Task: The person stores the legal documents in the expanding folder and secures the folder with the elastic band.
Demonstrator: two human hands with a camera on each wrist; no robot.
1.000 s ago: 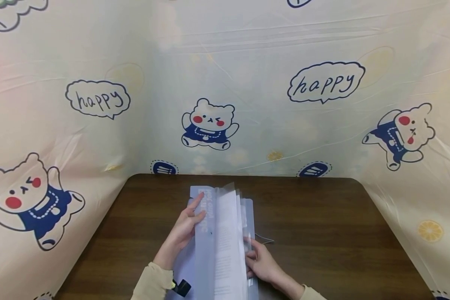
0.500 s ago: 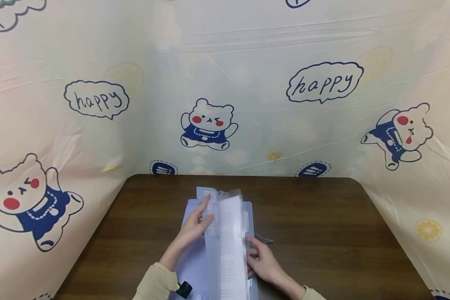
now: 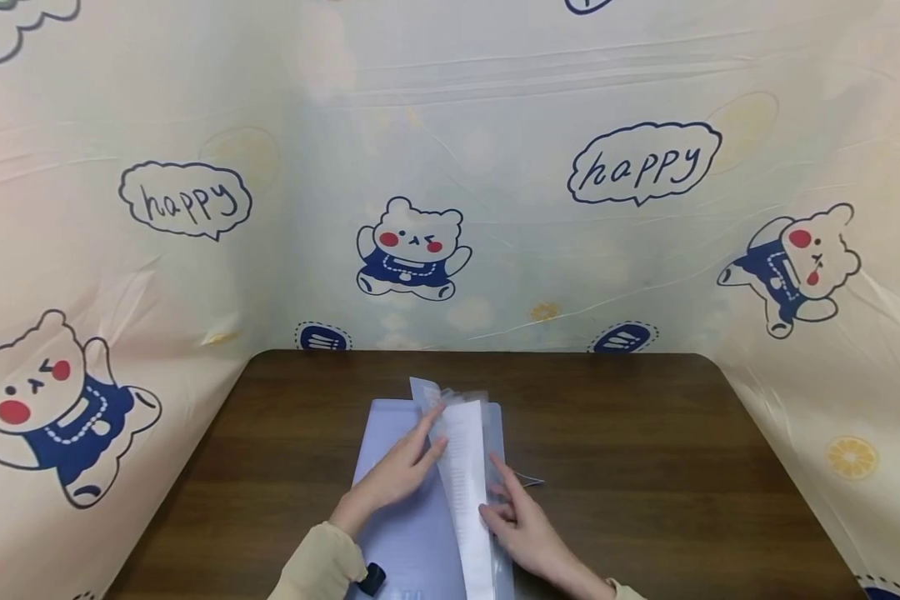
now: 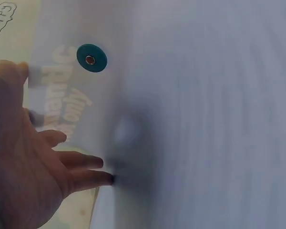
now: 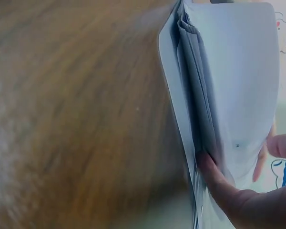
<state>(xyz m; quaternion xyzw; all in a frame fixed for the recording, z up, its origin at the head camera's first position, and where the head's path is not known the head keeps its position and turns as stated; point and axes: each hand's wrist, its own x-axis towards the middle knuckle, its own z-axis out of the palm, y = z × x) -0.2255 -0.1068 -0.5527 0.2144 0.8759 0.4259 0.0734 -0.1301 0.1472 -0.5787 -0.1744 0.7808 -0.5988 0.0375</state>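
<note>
A pale blue file folder [image 3: 408, 533] stands open on the table, with several clear sleeves and white printed paper [image 3: 467, 475] at its right side. A translucent flap [image 3: 423, 393] rises over the sleeves. My left hand [image 3: 393, 475] touches this flap with extended fingers. Close up, the left wrist view shows the flap's pale lettering and a round teal button [image 4: 91, 58]. At the right edge, my right hand [image 3: 527, 529] rests against the paper and sleeves, fingers spread. In the right wrist view, one fingertip [image 5: 207, 164] presses among the layered edges [image 5: 198, 86].
A dark brown wooden table [image 3: 630, 450] carries the folder near its front. A thin cord [image 3: 531, 480] sticks out at the folder's right. Printed cloth [image 3: 495, 167] surrounds the table at the back and sides. A black device [image 3: 372, 578] sits at my left wrist.
My left hand has moved right, swinging the flap rightward and uncovering more of the folder's left side. My right hand's fingers have spread, with the thumb now over the paper.
</note>
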